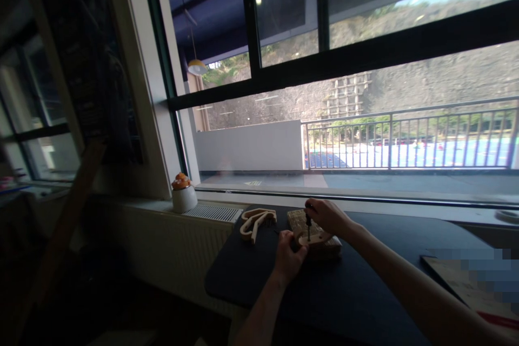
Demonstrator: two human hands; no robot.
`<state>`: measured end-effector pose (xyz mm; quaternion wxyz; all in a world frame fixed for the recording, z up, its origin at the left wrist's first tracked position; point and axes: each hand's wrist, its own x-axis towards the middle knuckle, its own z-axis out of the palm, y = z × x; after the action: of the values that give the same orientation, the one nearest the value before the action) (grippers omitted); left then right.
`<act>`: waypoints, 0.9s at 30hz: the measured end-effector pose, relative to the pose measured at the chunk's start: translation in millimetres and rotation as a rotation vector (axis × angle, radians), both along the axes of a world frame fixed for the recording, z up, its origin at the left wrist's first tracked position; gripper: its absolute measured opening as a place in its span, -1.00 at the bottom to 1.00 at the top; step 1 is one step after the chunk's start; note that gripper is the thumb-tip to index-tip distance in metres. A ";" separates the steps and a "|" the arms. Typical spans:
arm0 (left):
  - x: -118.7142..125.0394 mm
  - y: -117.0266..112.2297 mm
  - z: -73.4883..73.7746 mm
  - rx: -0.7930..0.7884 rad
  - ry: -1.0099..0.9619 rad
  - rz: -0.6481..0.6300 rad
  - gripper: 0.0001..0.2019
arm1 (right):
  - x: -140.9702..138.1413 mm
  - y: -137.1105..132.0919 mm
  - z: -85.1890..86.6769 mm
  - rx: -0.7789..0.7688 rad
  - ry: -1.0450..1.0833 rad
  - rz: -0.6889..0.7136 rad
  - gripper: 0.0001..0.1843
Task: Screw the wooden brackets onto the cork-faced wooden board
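My right hand is closed around the dark handle of a screwdriver, held upright. Its thin shaft points down onto a pale curved wooden piece, which lies on a thick wooden block. From the left, my left hand grips the near end of that curved piece, fingers closed on it. The exact spot where the screwdriver's tip meets the wood is too small to make out. Left of the block, more curved wooden pieces rest on the dark table.
The dark table has rounded corners and stands against the window sill. A white pot with an orange top sits on the sill by a vent grille. At the right lies a flat board, partly blurred out.
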<state>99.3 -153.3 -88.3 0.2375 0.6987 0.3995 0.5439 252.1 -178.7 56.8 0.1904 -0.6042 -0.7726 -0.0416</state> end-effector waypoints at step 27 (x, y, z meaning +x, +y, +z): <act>-0.9 -0.9 3.3 -0.001 -0.017 -0.006 -0.80 | -20.8 1.1 -1.0 -0.035 -0.147 -0.198 -0.64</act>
<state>98.4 -154.2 -85.0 0.2429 0.6950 0.3958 0.5489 231.3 -177.5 55.8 0.1175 -0.6761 -0.7217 -0.0909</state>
